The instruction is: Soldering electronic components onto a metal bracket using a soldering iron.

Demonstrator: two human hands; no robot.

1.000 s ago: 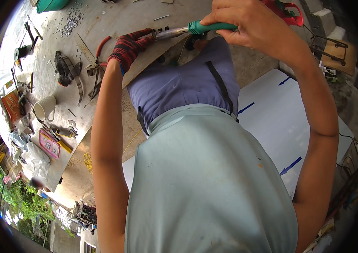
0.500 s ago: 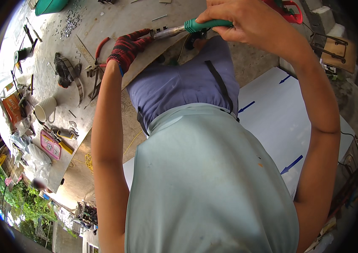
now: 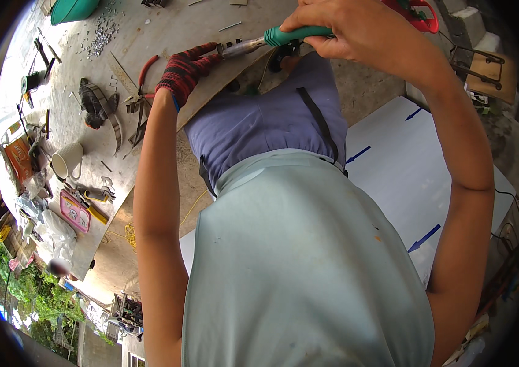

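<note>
Now I'm gripping green-handled pliers in my right hand, axis pointing left; gloved left hand pinching a metal piece at the nose

The pliers are held over the workbench, between the left hand and the right hand. A second pair of pliers is placed just left of the left hand. A mug is found further left, on the bench.
</note>
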